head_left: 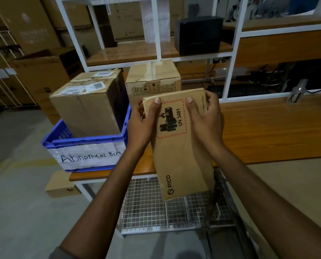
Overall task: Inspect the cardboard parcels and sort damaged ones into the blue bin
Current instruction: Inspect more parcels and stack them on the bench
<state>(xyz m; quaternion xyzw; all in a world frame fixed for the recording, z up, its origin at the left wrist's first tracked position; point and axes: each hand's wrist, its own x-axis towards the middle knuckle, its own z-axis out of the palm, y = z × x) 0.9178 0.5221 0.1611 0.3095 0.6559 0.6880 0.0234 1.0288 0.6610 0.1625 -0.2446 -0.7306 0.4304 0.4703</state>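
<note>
Sorting in progress: left hand (143, 126) and right hand (204, 120) curl their fingers round the top of a flat parcel (180, 156) under inspection above the counter's (268, 128) front edge, just right of the blue bin (84, 144) at the left corner, where tall boxes (86, 109) leave little room, while another box (153, 79) waits behind.

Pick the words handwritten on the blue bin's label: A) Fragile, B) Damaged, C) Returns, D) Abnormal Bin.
D: the white label taped to the front of the blue bin reads "Abnormal Bin" in dark handwriting.
</note>
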